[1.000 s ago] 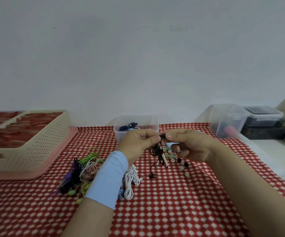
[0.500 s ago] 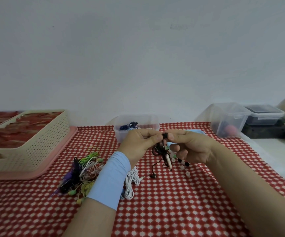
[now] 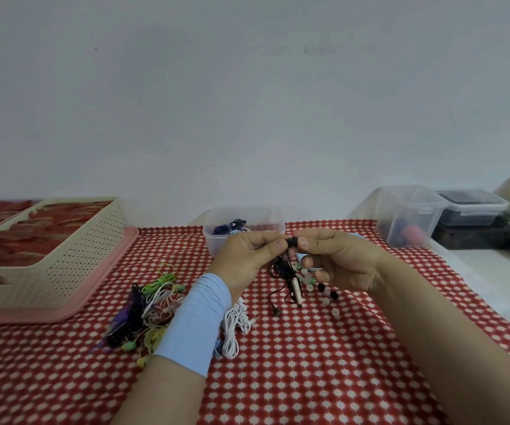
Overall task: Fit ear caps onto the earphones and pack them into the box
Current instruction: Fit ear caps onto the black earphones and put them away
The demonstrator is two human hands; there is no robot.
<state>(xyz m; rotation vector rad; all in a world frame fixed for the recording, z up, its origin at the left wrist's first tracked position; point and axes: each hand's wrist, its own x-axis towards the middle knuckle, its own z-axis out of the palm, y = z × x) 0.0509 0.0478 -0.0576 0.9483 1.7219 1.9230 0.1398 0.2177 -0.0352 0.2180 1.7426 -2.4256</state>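
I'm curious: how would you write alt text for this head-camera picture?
Two hands, left hand and right hand, pinch a black earphone between them above a red checked tablecloth. Loose ear caps and tangled coloured earphones lie below, before a clear box.

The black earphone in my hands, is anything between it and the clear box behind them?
Nothing visible blocks it. The black earphone is pinched at its bud by the left hand and right hand, above the cloth. The box sits just behind the hands, lid off, with blue earphones already inside.
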